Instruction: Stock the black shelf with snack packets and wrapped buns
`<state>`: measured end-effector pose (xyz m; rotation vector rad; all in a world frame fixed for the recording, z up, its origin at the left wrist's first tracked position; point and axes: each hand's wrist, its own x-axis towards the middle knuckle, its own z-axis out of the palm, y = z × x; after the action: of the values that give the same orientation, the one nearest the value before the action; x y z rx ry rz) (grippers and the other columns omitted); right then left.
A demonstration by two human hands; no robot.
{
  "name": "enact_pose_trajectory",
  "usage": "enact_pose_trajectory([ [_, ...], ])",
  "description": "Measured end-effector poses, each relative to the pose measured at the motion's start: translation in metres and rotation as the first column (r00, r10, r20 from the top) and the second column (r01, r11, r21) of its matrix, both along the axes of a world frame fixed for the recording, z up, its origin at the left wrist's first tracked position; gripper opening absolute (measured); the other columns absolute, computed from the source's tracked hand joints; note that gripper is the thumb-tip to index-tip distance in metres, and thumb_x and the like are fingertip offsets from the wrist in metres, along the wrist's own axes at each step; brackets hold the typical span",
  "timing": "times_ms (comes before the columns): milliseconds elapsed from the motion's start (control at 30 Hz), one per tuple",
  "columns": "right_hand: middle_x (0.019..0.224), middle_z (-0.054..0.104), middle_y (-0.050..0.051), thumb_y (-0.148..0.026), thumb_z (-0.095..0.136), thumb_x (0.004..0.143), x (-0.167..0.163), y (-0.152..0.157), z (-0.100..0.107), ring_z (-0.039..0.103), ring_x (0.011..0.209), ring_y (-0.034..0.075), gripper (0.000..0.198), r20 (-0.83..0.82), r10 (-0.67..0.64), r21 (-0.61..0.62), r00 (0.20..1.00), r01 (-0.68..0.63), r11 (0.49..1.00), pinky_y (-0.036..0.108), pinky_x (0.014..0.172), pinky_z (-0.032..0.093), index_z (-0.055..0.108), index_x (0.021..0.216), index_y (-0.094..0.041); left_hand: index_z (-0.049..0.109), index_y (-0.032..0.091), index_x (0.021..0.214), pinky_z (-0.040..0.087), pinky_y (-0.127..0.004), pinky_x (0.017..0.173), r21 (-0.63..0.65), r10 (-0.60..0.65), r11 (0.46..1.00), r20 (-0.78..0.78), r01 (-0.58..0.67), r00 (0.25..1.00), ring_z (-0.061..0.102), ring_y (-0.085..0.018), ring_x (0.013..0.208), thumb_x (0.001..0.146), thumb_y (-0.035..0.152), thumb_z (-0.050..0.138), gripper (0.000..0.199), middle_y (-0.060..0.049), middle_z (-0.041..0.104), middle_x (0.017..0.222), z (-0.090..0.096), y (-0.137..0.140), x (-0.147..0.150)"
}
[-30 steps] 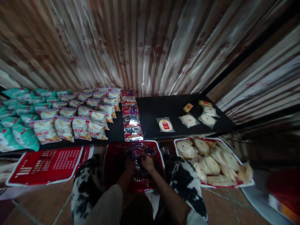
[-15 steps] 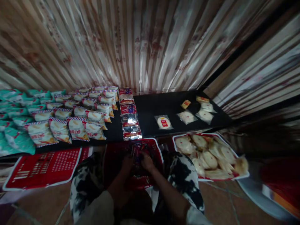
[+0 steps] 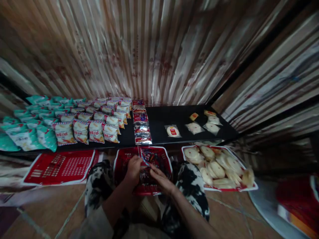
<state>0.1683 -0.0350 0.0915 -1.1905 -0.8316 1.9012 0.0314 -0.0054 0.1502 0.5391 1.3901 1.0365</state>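
Note:
My left hand [image 3: 134, 168] is closed around a shiny red and blue snack packet [image 3: 144, 157], held tilted above the red basket [image 3: 124, 155] between my knees. My right hand [image 3: 159, 177] has its fingertips at the packet's lower right edge, apparently pinching it; the exact grip is partly hidden. Beneath both hands, dark glossy packets [image 3: 159, 162] lie in the basket, too dim to read. Straight ahead on the black shelf, a column of similar red and silver packets [image 3: 141, 118] runs from back to front.
White snack bags [image 3: 96, 131] and green bags [image 3: 46, 137] stand in rows at left. Flat round packaged foods [image 3: 172, 131] lie on the shelf's [image 3: 164, 114] right half. A basket of round pale packages [image 3: 216, 169] sits at right, a red basket [image 3: 59, 167] at left. Corrugated sheeting rises behind.
My hands have come up from inside the basket, and a packet now shows between them. The camera view has shifted, with more of the left side in sight.

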Motion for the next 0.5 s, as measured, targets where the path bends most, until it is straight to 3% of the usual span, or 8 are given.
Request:
enact_pose_trajectory([
  [100, 0.112, 0.066, 0.002, -0.045, 0.079, 0.057, -0.009, -0.002, 0.022, 0.058, 0.108, 0.023, 0.064, 0.036, 0.002, 0.137, 0.999, -0.007, 0.990, 0.040, 0.097, 0.042, 0.059, 0.115, -0.027, 0.050, 0.019, 0.061, 0.051, -0.027, 0.065, 0.088, 0.006, 0.996, 0.095, -0.015, 0.995, 0.060, -0.013, 0.065, 0.064, 0.031, 0.061, 0.016, 0.003, 0.054, 0.063, 0.021, -0.004, 0.003],
  [267, 0.095, 0.070, 0.005, -0.058, 0.068, 0.066, -0.017, 0.010, 0.041, 0.064, 0.090, 0.024, 0.050, 0.099, -0.169, 0.253, 0.981, 0.140, 0.957, 0.040, 0.086, 0.047, 0.063, 0.101, -0.021, 0.057, 0.017, 0.068, 0.051, -0.028, 0.069, 0.225, -0.025, 0.974, 0.135, -0.006, 0.991, 0.063, -0.016, 0.073, 0.063, 0.036, 0.066, 0.022, -0.002, 0.063, 0.073, 0.047, 0.001, 0.005],
  [367, 0.091, 0.071, 0.004, -0.057, 0.067, 0.068, -0.010, 0.024, 0.048, 0.065, 0.082, 0.023, 0.049, 0.065, -0.209, 0.262, 0.976, 0.186, 0.947, 0.038, 0.080, 0.049, 0.062, 0.100, -0.020, 0.063, 0.016, 0.082, 0.051, -0.029, 0.074, 0.310, 0.011, 0.951, -0.004, -0.010, 1.000, 0.064, -0.018, 0.079, 0.067, 0.041, 0.065, 0.029, -0.006, 0.067, 0.084, 0.049, 0.008, -0.003],
  [500, 0.085, 0.070, 0.003, -0.052, 0.068, 0.068, -0.002, 0.045, 0.062, 0.065, 0.076, 0.021, 0.046, 0.024, -0.246, 0.269, 0.969, 0.230, 0.935, 0.035, 0.075, 0.050, 0.059, 0.102, -0.022, 0.063, 0.019, 0.089, 0.051, -0.030, 0.072, 0.324, 0.107, 0.946, -0.232, -0.027, 0.967, 0.065, -0.019, 0.080, 0.071, 0.037, 0.062, 0.026, -0.005, 0.068, 0.085, 0.037, 0.016, -0.014],
])
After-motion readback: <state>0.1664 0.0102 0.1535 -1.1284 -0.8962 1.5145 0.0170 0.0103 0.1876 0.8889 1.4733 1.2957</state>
